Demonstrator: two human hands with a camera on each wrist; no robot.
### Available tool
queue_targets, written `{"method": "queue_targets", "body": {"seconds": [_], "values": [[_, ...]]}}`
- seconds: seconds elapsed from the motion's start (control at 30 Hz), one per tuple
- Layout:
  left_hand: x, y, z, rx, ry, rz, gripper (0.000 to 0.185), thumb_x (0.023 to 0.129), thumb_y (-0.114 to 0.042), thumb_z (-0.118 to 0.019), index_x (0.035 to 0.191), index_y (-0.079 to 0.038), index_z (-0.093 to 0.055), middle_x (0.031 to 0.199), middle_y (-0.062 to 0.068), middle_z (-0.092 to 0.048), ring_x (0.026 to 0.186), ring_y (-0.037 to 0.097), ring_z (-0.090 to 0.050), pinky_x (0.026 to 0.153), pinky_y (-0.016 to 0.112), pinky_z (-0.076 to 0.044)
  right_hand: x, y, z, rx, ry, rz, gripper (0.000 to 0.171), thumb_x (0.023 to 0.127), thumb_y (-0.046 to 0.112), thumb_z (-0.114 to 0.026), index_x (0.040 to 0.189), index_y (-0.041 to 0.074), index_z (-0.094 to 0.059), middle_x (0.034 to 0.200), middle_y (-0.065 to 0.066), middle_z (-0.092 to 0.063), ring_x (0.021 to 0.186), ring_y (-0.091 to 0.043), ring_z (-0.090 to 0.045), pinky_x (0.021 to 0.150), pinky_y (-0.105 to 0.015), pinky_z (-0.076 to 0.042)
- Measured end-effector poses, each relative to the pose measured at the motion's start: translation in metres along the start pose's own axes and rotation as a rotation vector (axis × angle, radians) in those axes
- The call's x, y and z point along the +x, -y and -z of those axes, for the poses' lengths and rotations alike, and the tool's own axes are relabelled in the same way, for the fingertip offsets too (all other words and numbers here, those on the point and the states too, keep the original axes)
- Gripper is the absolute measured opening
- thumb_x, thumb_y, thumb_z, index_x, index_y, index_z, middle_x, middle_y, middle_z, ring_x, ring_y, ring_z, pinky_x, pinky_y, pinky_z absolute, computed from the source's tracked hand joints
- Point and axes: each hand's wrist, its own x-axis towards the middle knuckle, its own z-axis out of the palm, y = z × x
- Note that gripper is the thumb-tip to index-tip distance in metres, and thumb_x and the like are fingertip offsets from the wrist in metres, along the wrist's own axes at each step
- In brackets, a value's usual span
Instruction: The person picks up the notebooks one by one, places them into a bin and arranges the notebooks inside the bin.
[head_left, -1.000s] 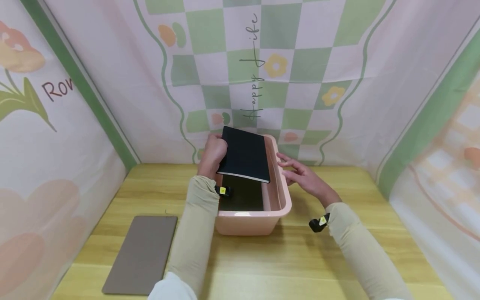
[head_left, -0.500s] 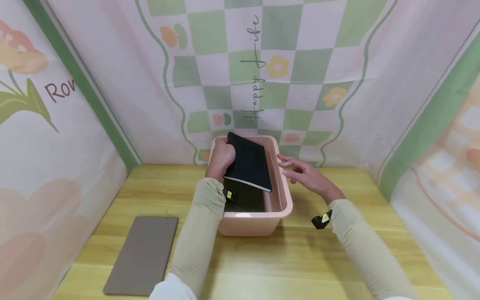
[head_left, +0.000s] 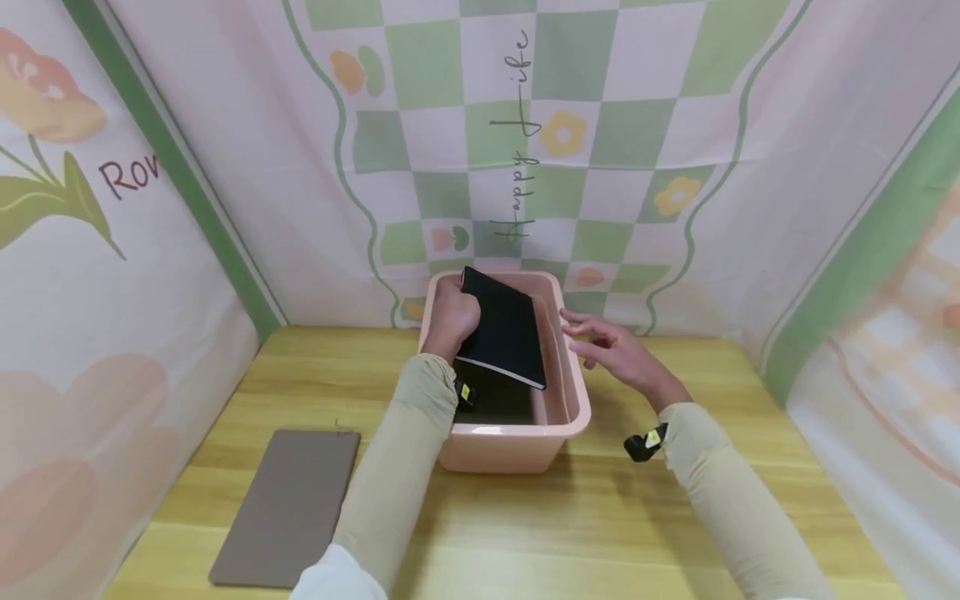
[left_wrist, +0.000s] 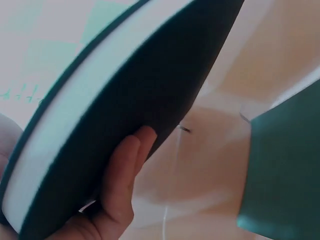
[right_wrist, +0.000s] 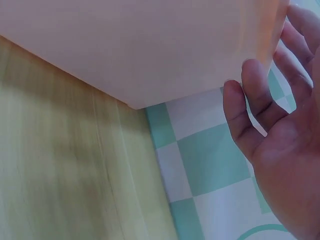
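Observation:
My left hand (head_left: 455, 317) grips a black notebook (head_left: 506, 329) by its left edge, thumb on one cover and fingers beneath. The notebook tilts down to the right over the opening of a pink plastic bin (head_left: 577, 404). In the left wrist view its white page edges show, with curled fingers (left_wrist: 120, 175) against the dark cover. Another dark, flat, book-like thing (head_left: 498, 400) lies at the bottom of the bin, partly covered by the notebook and wrist. At the bin's right rim, my right hand (head_left: 622, 354) rests its fingertips with fingers loosely bent.
A grey-brown flat rectangular thing, like a notebook (head_left: 288, 508), lies on the wooden table (head_left: 600, 533) left of the bin. Right behind the bin hangs a patterned cloth (head_left: 495, 167), with more cloth on both sides.
My left hand has moved right and slightly down, bringing the notebook from above the left rim lower into the bin's opening. The right hand has stayed at the rim.

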Motion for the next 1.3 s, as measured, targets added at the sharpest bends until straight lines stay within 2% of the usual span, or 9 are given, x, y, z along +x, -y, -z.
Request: {"method": "queue_targets", "body": {"seconds": [0.13,0.37,0.5,0.67,0.8,0.97,1.03,1.13,1.3], "values": [[0.0,0.004,-0.001,0.073,-0.012,0.014,0.038,0.102,-0.009,-0.032,0.136,0.0,-0.047,0.117,0.023,-0.06,0.089,0.03,-0.052,0.079,0.036,-0.041,0.0,-0.002,0.0,0.016,0.007,-0.015,0.039,0.102,0.024,-0.063,0.138,0.009,-0.063,0.166,-0.002,-0.037,0.091,-0.012,-0.066,0.074,-0.026,-0.058],[0.007,0.009,-0.005,0.18,-0.027,-0.025,0.054,0.096,-0.004,-0.034,0.149,-0.009,-0.045,0.072,0.011,-0.051,0.055,0.026,-0.037,0.055,0.035,-0.031,0.0,-0.003,0.0,0.03,-0.01,-0.011,0.038,0.103,0.024,-0.062,0.138,0.007,-0.063,0.166,-0.002,-0.036,0.086,-0.029,-0.066,0.075,-0.026,-0.059],[0.008,0.01,-0.008,0.239,-0.013,0.004,0.055,0.098,-0.006,-0.035,0.152,-0.014,-0.044,0.058,0.004,-0.036,0.048,0.023,-0.03,0.049,0.034,-0.027,-0.001,-0.003,-0.001,0.038,-0.024,0.001,0.038,0.102,0.023,-0.064,0.136,0.006,-0.063,0.165,-0.002,-0.038,0.084,-0.022,-0.067,0.074,-0.026,-0.059],[0.006,0.012,-0.009,0.337,0.022,0.086,0.052,0.102,-0.014,-0.033,0.153,-0.01,-0.04,0.067,0.007,-0.043,0.057,0.028,-0.045,0.055,0.036,-0.034,0.0,-0.001,-0.003,0.045,-0.018,-0.001,0.039,0.101,0.024,-0.065,0.137,0.008,-0.063,0.165,0.0,-0.039,0.09,-0.011,-0.068,0.074,-0.027,-0.059],[0.006,0.012,-0.013,0.39,0.043,0.093,0.038,0.103,-0.016,-0.034,0.134,-0.001,-0.05,0.067,0.007,-0.043,0.06,0.029,-0.049,0.057,0.036,-0.037,-0.002,-0.001,-0.002,0.054,-0.022,-0.008,0.039,0.101,0.024,-0.065,0.137,0.007,-0.063,0.165,0.0,-0.038,0.097,-0.008,-0.068,0.074,-0.027,-0.058],[0.009,0.015,-0.017,0.423,0.052,0.059,0.027,0.1,-0.01,-0.036,0.104,0.001,-0.061,0.057,0.003,-0.038,0.048,0.023,-0.041,0.047,0.032,-0.033,-0.001,-0.003,-0.002,0.051,-0.028,-0.01,0.039,0.102,0.023,-0.064,0.137,0.006,-0.062,0.166,-0.003,-0.037,0.086,-0.009,-0.066,0.074,-0.027,-0.058],[0.01,0.017,-0.018,0.424,0.051,0.053,0.029,0.1,-0.009,-0.038,0.106,0.002,-0.064,0.057,0.003,-0.039,0.046,0.022,-0.041,0.044,0.031,-0.034,-0.001,-0.004,-0.002,0.049,-0.03,-0.01,0.039,0.102,0.022,-0.064,0.138,0.006,-0.062,0.166,-0.004,-0.037,0.08,-0.011,-0.065,0.074,-0.026,-0.058],[0.011,0.019,-0.019,0.413,0.051,0.072,0.035,0.1,-0.01,-0.04,0.124,0.0,-0.063,0.059,0.004,-0.043,0.044,0.02,-0.043,0.043,0.03,-0.036,-0.001,-0.004,-0.003,0.051,-0.026,-0.011,0.04,0.102,0.022,-0.064,0.138,0.006,-0.061,0.166,-0.005,-0.036,0.08,-0.012,-0.065,0.074,-0.026,-0.058],[0.013,0.021,-0.022,0.393,0.121,0.133,0.043,0.099,-0.009,-0.038,0.139,0.002,-0.048,0.055,0.0,-0.037,0.042,0.018,-0.037,0.043,0.029,-0.032,0.0,-0.005,-0.003,0.049,-0.026,-0.017,0.041,0.103,0.023,-0.063,0.139,0.006,-0.061,0.166,-0.004,-0.036,0.079,-0.014,-0.066,0.074,-0.026,-0.058]]}}
